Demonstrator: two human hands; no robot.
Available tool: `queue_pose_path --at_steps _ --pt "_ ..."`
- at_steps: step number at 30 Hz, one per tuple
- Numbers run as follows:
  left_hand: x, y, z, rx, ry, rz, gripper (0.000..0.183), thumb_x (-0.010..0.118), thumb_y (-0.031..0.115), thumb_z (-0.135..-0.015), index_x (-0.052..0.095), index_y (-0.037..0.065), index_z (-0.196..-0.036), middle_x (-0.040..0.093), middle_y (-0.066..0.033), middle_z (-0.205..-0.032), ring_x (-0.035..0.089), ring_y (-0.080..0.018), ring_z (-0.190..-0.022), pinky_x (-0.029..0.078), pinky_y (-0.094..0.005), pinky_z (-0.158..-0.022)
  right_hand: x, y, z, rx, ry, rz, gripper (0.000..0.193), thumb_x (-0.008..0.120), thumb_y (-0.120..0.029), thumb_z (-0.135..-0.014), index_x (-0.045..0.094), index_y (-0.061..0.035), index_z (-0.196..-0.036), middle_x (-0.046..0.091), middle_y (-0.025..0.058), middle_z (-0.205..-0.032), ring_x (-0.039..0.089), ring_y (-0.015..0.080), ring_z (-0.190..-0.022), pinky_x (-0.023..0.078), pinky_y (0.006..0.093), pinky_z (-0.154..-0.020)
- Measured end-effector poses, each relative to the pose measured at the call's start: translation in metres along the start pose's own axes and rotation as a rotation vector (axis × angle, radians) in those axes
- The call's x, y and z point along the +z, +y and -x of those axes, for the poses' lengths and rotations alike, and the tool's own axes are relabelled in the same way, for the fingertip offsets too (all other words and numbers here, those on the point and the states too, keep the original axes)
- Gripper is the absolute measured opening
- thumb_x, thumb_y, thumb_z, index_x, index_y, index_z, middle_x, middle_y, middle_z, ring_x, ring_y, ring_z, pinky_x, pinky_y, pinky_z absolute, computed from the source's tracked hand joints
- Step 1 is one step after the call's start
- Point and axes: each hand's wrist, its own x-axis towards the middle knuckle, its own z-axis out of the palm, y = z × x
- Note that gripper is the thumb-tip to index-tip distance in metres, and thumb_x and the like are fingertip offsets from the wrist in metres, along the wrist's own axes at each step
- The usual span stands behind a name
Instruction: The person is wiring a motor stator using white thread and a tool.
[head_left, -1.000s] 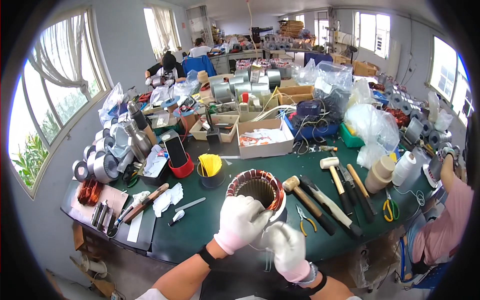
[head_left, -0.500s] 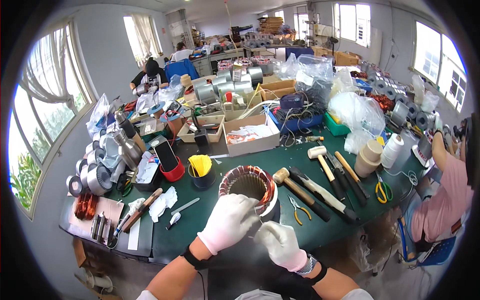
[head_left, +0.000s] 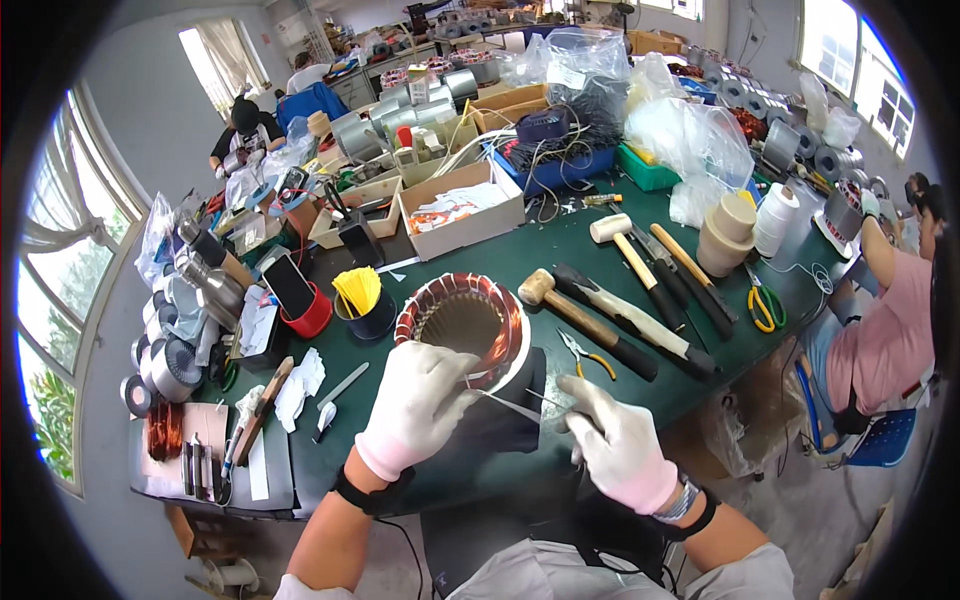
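A motor stator point(head_left: 515, 345) with copper windings round its upper rim stands upright on the green table in front of me. My left hand point(head_left: 415, 405), in a white glove, rests against the stator's near rim with thumb and fingers pinched on a white cord point(head_left: 510, 404). The cord runs taut from the winding toward my right hand point(head_left: 622, 450), gloved too, which is held off to the right with its fingers curled round the cord's end. A thin dark rod, perhaps a needle, juts from the right fingers; its far part is hidden by the glove.
Right of the stator lie pliers point(head_left: 588, 355), a wooden mallet point(head_left: 585, 318), a white-headed mallet point(head_left: 640, 260) and scissors point(head_left: 768, 300). A pot of yellow strips point(head_left: 362, 310), a phone point(head_left: 288, 288) and a knife point(head_left: 262, 410) are on the left. A co-worker point(head_left: 885, 320) sits at the right.
My right hand has moved right and away from the left, drawing the cord out between them. The left hand stays at the stator's rim. My view has turned slightly.
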Motion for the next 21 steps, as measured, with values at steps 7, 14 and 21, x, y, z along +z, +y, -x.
queue_pose_path --at_steps 7,14,21 --pt "0.0 0.009 -0.005 -0.038 0.026 -0.03 0.045 0.087 0.006 -0.075 0.073 0.004 -0.118 0.071 -0.0083 -0.099 0.066 -0.0304 -0.094 0.049 -0.0415 -0.089 0.039 0.02 -0.036 -0.503 0.07 0.596 0.015 0.068 -0.004 -0.094 0.068 -0.0041 -0.109 0.072 0.0172 -0.087 0.072 0.0398 -0.077 0.056 0.0465 -0.069" --pt "-0.023 0.009 -0.034 -0.219 -0.409 -0.043 0.046 0.081 0.025 -0.084 0.071 0.004 -0.124 0.074 -0.0152 -0.095 0.069 -0.0342 -0.096 0.053 -0.0448 -0.09 0.021 0.013 -0.07 -0.283 -0.235 0.126 0.023 0.073 -0.016 -0.098 0.066 -0.0027 -0.115 0.075 0.0204 -0.093 0.074 0.0396 -0.086 0.058 0.0455 -0.075" --pt "-0.013 0.02 -0.029 -0.16 -0.128 -0.207 0.07 0.086 0.028 -0.082 0.06 -0.001 -0.14 0.065 -0.0243 -0.132 0.055 -0.0421 -0.134 0.038 -0.0533 -0.12 0.016 0.009 -0.064 -0.776 0.25 0.419 0.031 0.077 -0.01 -0.094 0.07 -0.0026 -0.123 0.076 0.016 -0.103 0.075 0.0333 -0.086 0.059 0.0387 -0.076"
